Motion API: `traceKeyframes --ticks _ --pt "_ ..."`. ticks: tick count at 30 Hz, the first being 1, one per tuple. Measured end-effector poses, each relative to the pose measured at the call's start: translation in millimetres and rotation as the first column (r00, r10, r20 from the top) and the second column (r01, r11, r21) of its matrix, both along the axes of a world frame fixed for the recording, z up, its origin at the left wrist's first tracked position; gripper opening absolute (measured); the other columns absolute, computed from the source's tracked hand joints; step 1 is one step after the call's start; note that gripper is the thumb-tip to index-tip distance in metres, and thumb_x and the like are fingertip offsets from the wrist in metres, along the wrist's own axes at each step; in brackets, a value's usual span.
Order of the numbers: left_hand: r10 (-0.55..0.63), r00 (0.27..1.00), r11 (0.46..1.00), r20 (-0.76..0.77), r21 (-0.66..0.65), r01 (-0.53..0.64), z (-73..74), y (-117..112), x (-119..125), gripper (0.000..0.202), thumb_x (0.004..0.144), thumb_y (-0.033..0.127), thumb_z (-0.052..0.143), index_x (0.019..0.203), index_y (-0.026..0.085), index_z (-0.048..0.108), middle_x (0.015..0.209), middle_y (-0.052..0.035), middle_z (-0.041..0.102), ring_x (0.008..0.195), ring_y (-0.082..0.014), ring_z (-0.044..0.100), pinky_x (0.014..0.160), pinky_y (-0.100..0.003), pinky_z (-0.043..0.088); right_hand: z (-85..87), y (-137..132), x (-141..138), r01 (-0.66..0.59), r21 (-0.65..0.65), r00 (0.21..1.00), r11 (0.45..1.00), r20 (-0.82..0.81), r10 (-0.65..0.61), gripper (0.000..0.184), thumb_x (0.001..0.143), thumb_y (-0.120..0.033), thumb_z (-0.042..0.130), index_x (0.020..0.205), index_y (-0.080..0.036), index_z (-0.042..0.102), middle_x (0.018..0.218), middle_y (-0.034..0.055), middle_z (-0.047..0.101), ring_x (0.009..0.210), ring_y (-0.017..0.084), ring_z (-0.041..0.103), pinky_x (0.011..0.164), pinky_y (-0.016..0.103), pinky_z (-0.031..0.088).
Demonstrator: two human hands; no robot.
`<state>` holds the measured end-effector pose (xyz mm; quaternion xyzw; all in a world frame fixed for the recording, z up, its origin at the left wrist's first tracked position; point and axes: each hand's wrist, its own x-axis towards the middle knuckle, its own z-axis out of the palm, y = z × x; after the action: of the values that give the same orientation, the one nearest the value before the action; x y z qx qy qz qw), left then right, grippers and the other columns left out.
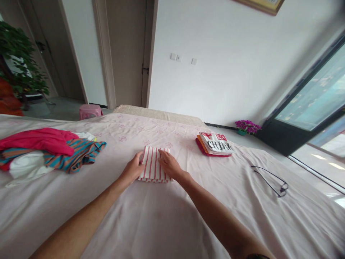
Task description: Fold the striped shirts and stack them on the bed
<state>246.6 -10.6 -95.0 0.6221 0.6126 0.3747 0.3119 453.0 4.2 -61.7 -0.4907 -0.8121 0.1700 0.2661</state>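
Note:
A folded cloth garment (152, 167), white with red stripes, lies in front of me on the bed-like covered surface. My left hand (132, 168) rests against its left edge, thumb and fingers apart. Across the right part of its top lies my right hand (170, 164), fingers stretched out and touching the fabric. To the right is a stack of folded clothes (215, 145), topped by a white piece printed "CHINA", with orange and dark red layers below. A loose heap at the left includes a red garment (40, 140), a striped blue and brown garment (81, 153) and white cloth (29, 165).
Dark-framed eyeglasses (280, 187) lie unfolded on the pale pink sheet (161, 219) at the right. Beyond the far edge stand a pink stool (90, 111) and a pot of purple flowers (247, 126). A leafy plant (20, 57) is at the far left.

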Motion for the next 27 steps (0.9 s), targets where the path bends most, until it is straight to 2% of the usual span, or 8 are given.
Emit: traceKeyframes --ticks 3,5,7,10,13,16,20,27 --pt "-0.047 0.970 0.999 -0.239 -0.016 0.045 11.8 -5 -4 0.065 0.078 0.016 0.050 0.142 0.019 0.045 0.106 -0.0089 0.073 0.086 -0.0219 0.070 0.073 -0.031 0.051 -9.1 -3 13 -0.112 0.014 0.993 0.994 0.049 0.111 0.046 0.095 -0.027 0.046 0.140 -0.016 0.051 0.143 0.0131 0.052 0.134 0.022 0.046 0.113 0.037 0.033" --pt "-0.068 0.929 0.995 -0.365 0.044 0.091 21.7 -10 -6 0.058 0.078 0.016 0.050 0.136 0.022 0.052 0.118 -0.0103 0.068 0.097 -0.0227 0.068 0.082 -0.032 0.050 -11.5 -6 25 -0.117 0.039 0.993 0.992 -0.013 0.117 0.045 0.092 -0.028 0.052 0.136 -0.018 0.055 0.142 0.0115 0.053 0.132 0.022 0.048 0.111 0.036 0.036" --pt "-0.065 0.894 0.980 -0.443 0.139 0.140 32.2 -16 -8 0.048 0.081 0.018 0.050 0.128 0.022 0.058 0.126 -0.0102 0.063 0.105 -0.0224 0.065 0.088 -0.033 0.049 -9.9 -13 38 -0.102 0.077 0.992 0.992 -0.063 0.107 0.041 0.088 -0.025 0.058 0.129 -0.021 0.060 0.133 0.0088 0.060 0.123 0.022 0.054 0.106 0.036 0.040" --pt "-0.162 0.846 0.932 -0.508 0.202 0.300 46.9 -25 -9 0.033 0.081 0.024 0.057 0.113 0.025 0.065 0.115 -0.0060 0.065 0.108 -0.0221 0.061 0.093 -0.033 0.047 -2.4 -32 55 -0.111 0.129 0.993 0.985 -0.027 0.115 0.033 0.080 -0.021 0.065 0.113 -0.023 0.067 0.112 0.0054 0.066 0.107 0.021 0.059 0.097 0.035 0.043" --pt "-0.318 0.759 0.864 -0.568 0.155 0.478 56.0 -31 -9 0.025 0.074 0.022 0.066 0.099 0.028 0.067 0.104 -0.0015 0.065 0.106 -0.0223 0.060 0.092 -0.032 0.046 5.0 -53 61 -0.180 0.114 0.981 0.977 0.090 0.170 0.034 0.074 -0.022 0.071 0.108 -0.024 0.068 0.106 0.0050 0.066 0.097 0.021 0.058 0.091 0.034 0.043" --pt "-0.358 0.685 0.823 -0.635 0.132 0.553 57.7 -38 -8 0.029 0.070 0.013 0.063 0.095 0.028 0.065 0.101 -0.0015 0.063 0.103 -0.0221 0.058 0.088 -0.030 0.046 7.2 -66 60 -0.192 0.108 0.969 0.975 0.179 0.171 0.037 0.072 -0.023 0.072 0.110 -0.024 0.067 0.107 0.0058 0.065 0.099 0.023 0.055 0.090 0.034 0.041" --pt "-0.317 0.636 0.815 -0.703 0.141 0.562 54.0 -43 -6 0.035 0.067 0.004 0.055 0.093 0.026 0.063 0.099 -0.0026 0.061 0.102 -0.0218 0.057 0.088 -0.031 0.045 2.6 -68 54 -0.155 0.160 0.968 0.975 0.224 0.117 0.027 0.078 -0.018 0.066 0.105 -0.023 0.068 0.102 0.0059 0.065 0.096 0.022 0.054 0.087 0.033 0.039" --pt "-0.369 0.637 0.840 -0.677 0.051 0.540 50.5 -46 0 0.025 0.073 0.005 0.048 0.085 0.025 0.058 0.089 -0.0009 0.064 0.088 -0.0180 0.062 0.075 -0.026 0.044 -5.4 -65 53 -0.187 0.235 0.944 0.954 0.311 0.108 0.022 0.083 -0.011 0.057 0.098 -0.022 0.068 0.093 0.0055 0.065 0.090 0.020 0.052 0.081 0.031 0.035"
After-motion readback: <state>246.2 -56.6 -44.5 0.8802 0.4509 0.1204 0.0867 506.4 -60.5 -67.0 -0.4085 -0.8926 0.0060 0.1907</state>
